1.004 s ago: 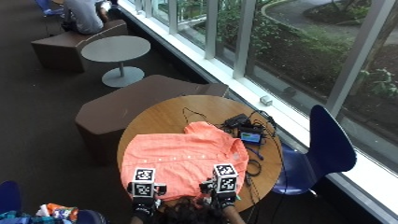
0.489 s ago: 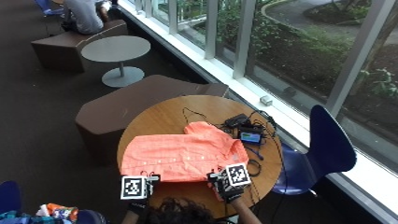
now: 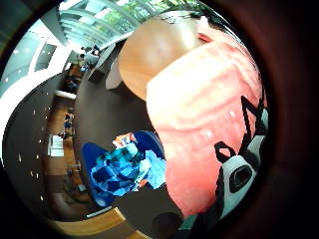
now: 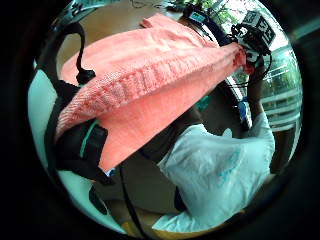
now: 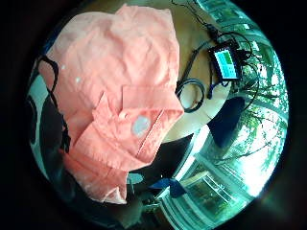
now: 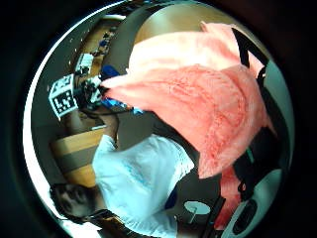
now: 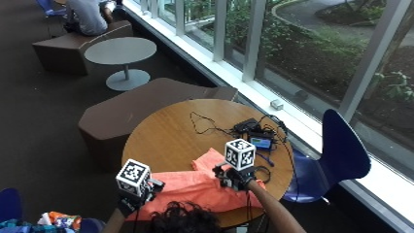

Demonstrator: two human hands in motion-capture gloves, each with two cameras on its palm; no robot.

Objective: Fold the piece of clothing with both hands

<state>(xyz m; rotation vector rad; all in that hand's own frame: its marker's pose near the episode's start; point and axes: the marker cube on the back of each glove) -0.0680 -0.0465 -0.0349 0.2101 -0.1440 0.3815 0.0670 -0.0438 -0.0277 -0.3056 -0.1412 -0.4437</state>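
Observation:
A salmon-orange shirt (image 7: 187, 191) lies on the near part of the round wooden table (image 7: 168, 136), its near edge lifted and stretched between both hands. My left hand (image 7: 132, 196) grips one end of that edge at the near left. My right hand (image 7: 234, 178) grips the other end, farther in over the table. In the left thumb side view the raised hem (image 4: 150, 85) runs across to the other hand (image 4: 250, 45). The right little finger side view looks down on the shirt (image 5: 115, 81), with its collar, lying below the palm.
Black cables and a small device with a lit screen (image 7: 262, 142) lie on the table's far right, close beyond the right hand. A blue chair (image 7: 343, 150) stands to the right, a brown bench (image 7: 142, 107) behind the table, a small grey round table (image 7: 121, 51) farther back.
Both hands have lifted the shirt's near edge and carried it away from the person over the rest of the shirt. The right hand has gone farther forward, and the shirt covers less table.

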